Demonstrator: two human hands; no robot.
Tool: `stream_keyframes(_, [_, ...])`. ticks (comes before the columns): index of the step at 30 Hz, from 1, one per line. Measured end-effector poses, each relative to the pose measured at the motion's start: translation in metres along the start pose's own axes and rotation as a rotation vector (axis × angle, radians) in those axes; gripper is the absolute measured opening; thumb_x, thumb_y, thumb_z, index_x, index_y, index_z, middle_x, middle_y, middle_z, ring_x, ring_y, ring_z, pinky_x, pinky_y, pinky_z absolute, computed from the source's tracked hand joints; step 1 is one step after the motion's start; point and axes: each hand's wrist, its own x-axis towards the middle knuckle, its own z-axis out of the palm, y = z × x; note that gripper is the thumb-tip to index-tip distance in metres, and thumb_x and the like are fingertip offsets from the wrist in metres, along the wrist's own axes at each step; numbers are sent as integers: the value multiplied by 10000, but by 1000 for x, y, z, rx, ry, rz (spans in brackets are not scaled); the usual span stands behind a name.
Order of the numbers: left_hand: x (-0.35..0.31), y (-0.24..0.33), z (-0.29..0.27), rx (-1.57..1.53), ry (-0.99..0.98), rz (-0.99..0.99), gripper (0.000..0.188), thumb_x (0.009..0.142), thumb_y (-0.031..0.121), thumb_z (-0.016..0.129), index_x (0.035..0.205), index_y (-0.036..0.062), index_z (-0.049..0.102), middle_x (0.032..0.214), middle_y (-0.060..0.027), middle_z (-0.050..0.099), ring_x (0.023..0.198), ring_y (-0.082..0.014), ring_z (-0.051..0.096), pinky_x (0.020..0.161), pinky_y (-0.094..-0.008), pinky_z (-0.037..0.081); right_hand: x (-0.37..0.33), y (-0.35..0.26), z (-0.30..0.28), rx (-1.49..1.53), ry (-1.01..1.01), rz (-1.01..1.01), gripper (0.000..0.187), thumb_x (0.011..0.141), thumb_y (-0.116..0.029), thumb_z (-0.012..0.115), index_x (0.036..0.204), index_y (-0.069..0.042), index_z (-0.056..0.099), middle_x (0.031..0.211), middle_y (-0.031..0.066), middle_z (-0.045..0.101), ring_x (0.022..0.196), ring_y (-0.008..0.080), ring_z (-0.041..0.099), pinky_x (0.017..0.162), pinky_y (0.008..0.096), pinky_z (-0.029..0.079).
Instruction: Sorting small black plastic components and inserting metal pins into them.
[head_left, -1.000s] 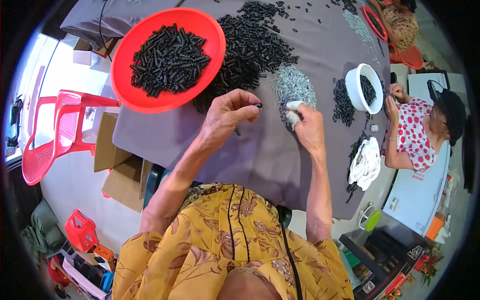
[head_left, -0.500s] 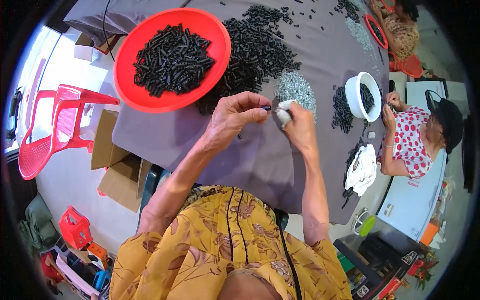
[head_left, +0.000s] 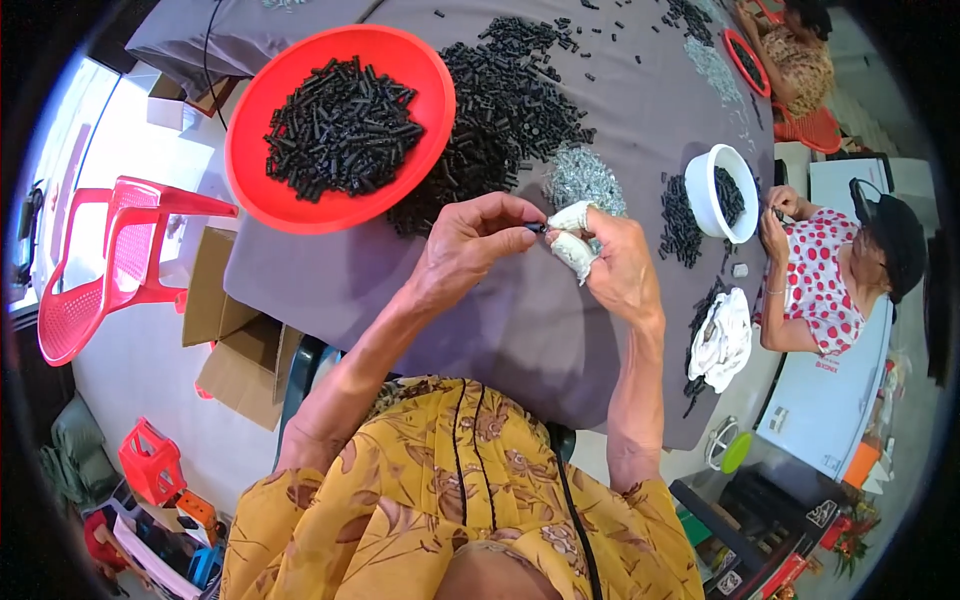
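Grey cloth [head_left: 500,335] covers the table in front of you. Above it, between your two hands, is a small black piece [head_left: 536,228] — your left hand [head_left: 462,245] pinches it between thumb and forefinger. Your right hand [head_left: 624,262], with white wraps [head_left: 574,256] on its thumb and forefinger, meets the piece's right end; those fingertips curl close together, but you cannot tell whether they grip it or something smaller.

It looks light and stiff, probably hard plastic and a little slick, and not very fragile. You hold something this small best by its sides, toward the left end, leaving the right end free.

Just beyond your right hand lies a pile of clear pieces [head_left: 585,180]; farther left, a heap of black pieces [head_left: 525,110] reaches the red tray [head_left: 432,105], itself loaded with more. Right of these you have a white bowl [head_left: 702,200], a crumpled white cloth [head_left: 720,340] and a co-worker [head_left: 825,260]. You see no writing on your piece — only red lettering on the white appliance [head_left: 815,395] at right.
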Motion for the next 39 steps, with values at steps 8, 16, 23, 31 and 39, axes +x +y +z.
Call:
stream_keyframes(8, [-6,-5,2,394,-42,218,169,819,-16,617,988,-9,629,879,-20,602,822,-79,562,732,-223,463,-4,12,-4,272,-132,222,117,807,-107,676,769,-11,621,579,12,566,505,59,491,464,237,387])
stream_keyframes(16, [-10,-3,4,458,-34,258,166,806,-14,620,972,-16,633,893,-57,608,850,-117,583,766,-255,478,1,14,-5,412,-209,334,145,810,-131,679,743,-14,626,574,4,561,501,67,513,467,232,408])
stream_keyframes(23, [-9,-8,6,2,-29,-19,178,817,23,638,991,-13,624,884,-32,633,835,-96,582,758,-237,470,0,17,6,405,-44,334,153,829,-172,676,809,-24,644,589,-1,563,516,70,514,485,223,422])
stream_keyframes(31, [-9,10,-30,-166,47,63,155,834,35,624,985,4,611,884,-64,649,779,-133,610,745,-263,490,-1,32,20,383,16,384,118,820,-125,664,879,-23,653,627,-8,577,542,55,498,500,221,399])
stream_keyframes(39, [-38,13,-63,-159,129,36,135,839,61,619,966,19,603,904,-65,633,792,-129,593,761,-261,484,-13,37,71,-81,-108,150,191,772,-49,678,955,-12,636,759,100,649,646,161,602,588,299,471])
